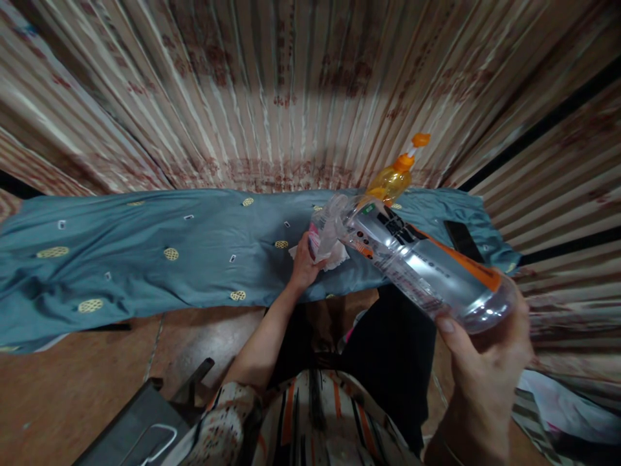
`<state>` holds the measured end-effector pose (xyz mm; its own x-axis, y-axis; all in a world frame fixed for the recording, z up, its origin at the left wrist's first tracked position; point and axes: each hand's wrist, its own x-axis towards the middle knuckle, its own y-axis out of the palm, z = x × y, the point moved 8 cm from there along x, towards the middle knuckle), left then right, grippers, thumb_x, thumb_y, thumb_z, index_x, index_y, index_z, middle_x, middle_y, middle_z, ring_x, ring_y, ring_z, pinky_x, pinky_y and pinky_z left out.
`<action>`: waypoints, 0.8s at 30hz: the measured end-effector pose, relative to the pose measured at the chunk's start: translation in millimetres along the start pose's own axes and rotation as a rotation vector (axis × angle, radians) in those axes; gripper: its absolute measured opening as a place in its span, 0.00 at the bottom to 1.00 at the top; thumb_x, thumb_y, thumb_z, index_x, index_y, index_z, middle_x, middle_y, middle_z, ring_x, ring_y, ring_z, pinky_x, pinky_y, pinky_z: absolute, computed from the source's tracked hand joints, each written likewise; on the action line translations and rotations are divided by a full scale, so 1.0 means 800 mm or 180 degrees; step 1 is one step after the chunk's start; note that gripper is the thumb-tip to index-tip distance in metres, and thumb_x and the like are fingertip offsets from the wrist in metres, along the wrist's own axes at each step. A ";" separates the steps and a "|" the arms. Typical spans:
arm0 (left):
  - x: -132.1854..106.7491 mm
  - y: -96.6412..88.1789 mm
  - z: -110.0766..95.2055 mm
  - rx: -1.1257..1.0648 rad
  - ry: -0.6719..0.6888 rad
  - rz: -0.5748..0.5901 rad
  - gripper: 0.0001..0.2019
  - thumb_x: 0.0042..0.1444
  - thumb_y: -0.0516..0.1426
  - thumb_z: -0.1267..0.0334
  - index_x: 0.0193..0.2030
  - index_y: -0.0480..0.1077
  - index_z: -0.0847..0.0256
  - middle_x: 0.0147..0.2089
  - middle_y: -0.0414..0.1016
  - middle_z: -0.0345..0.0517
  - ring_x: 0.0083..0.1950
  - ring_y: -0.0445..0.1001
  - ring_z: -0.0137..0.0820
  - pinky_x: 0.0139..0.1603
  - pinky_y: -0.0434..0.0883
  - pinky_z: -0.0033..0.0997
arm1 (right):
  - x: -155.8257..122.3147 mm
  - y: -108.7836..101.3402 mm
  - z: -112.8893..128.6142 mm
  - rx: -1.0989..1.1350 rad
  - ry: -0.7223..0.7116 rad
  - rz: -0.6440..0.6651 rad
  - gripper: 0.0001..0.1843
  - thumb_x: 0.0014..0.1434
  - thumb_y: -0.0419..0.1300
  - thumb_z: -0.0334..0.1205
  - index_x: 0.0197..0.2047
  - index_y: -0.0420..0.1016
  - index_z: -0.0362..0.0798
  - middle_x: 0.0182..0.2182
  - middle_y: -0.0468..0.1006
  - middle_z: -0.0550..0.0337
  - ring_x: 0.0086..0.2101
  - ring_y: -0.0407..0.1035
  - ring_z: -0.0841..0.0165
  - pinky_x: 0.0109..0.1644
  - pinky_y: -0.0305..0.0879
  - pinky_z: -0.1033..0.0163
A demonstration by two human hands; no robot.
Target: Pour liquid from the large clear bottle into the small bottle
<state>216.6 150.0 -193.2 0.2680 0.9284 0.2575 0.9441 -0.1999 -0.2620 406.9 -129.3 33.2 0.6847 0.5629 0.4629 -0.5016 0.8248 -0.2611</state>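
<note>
Head view: the right hand [485, 362] sits at lower right, curled firmly around the base of a clear bottle [412, 259], with the thumb across its side. The bottle lies tilted across the right of the frame, its neck pointing up and left. Its silver label has an orange stripe, a small green mark and dark lettering, all too blurred to read.

At centre, the left hand [303, 265] is partly closed on crumpled clear plastic [330, 226] at the bottle's neck, with a pink patch showing inside. A white tissue [336, 259] lies just beside the hand.

Behind them, a yellow bottle [391, 183] with an orange nozzle stands on a teal cloth [145, 239] printed with gold ovals, and a black phone [463, 241] lies at right. A beige striped curtain [291, 77] with faded red characters fills the top. Below is a brown floor [97, 369], with a grey bag [136, 433] at lower left.
</note>
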 end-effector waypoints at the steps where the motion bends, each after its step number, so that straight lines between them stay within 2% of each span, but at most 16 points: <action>1: 0.000 0.000 0.001 -0.0001 0.0003 -0.0007 0.52 0.48 0.79 0.55 0.76 0.60 0.57 0.73 0.74 0.62 0.76 0.74 0.58 0.81 0.66 0.64 | 0.000 0.000 0.000 0.0013 0.0009 -0.0006 0.55 0.50 0.83 0.57 0.75 0.71 0.49 0.69 0.76 0.43 0.67 0.72 0.41 0.78 0.59 0.30; 8: -0.001 0.001 0.016 0.0051 -0.0077 -0.0017 0.54 0.46 0.79 0.55 0.77 0.60 0.58 0.78 0.68 0.67 0.80 0.68 0.61 0.83 0.63 0.65 | 0.002 -0.001 0.002 -0.0054 -0.0026 -0.0123 0.53 0.48 0.83 0.59 0.72 0.75 0.48 0.64 0.80 0.44 0.62 0.75 0.44 0.72 0.68 0.33; 11: -0.002 0.001 0.015 -0.0003 -0.0014 -0.0012 0.53 0.48 0.78 0.54 0.77 0.59 0.57 0.77 0.69 0.65 0.79 0.70 0.59 0.83 0.64 0.64 | 0.002 -0.001 0.000 -0.0032 -0.0048 -0.0107 0.53 0.47 0.83 0.58 0.72 0.74 0.49 0.63 0.80 0.45 0.61 0.76 0.45 0.72 0.69 0.34; 14: -0.002 0.002 0.011 -0.0040 0.0062 0.0012 0.52 0.49 0.78 0.53 0.77 0.60 0.56 0.75 0.71 0.63 0.77 0.72 0.57 0.81 0.67 0.62 | 0.001 -0.002 -0.001 -0.0050 -0.0090 -0.0102 0.53 0.48 0.83 0.57 0.73 0.74 0.48 0.63 0.80 0.45 0.62 0.75 0.45 0.74 0.66 0.33; 19: -0.003 0.002 0.012 0.0071 0.0045 -0.0006 0.54 0.49 0.77 0.51 0.77 0.58 0.60 0.78 0.68 0.68 0.79 0.70 0.57 0.82 0.66 0.61 | -0.001 -0.003 -0.007 -0.0061 -0.0055 -0.0041 0.55 0.50 0.83 0.56 0.75 0.71 0.47 0.67 0.77 0.43 0.67 0.72 0.42 0.79 0.56 0.31; 24: -0.004 0.005 0.014 0.0044 0.0032 -0.0010 0.53 0.49 0.77 0.48 0.77 0.59 0.56 0.78 0.70 0.63 0.79 0.71 0.56 0.82 0.66 0.61 | -0.001 -0.005 -0.011 -0.0137 0.0070 -0.0043 0.57 0.49 0.82 0.58 0.76 0.70 0.47 0.68 0.77 0.42 0.67 0.72 0.41 0.79 0.56 0.28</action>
<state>217.0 149.6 -205.5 0.2669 0.9258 0.2678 0.9423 -0.1925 -0.2739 413.0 -132.5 26.5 0.7029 0.5524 0.4481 -0.4694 0.8336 -0.2913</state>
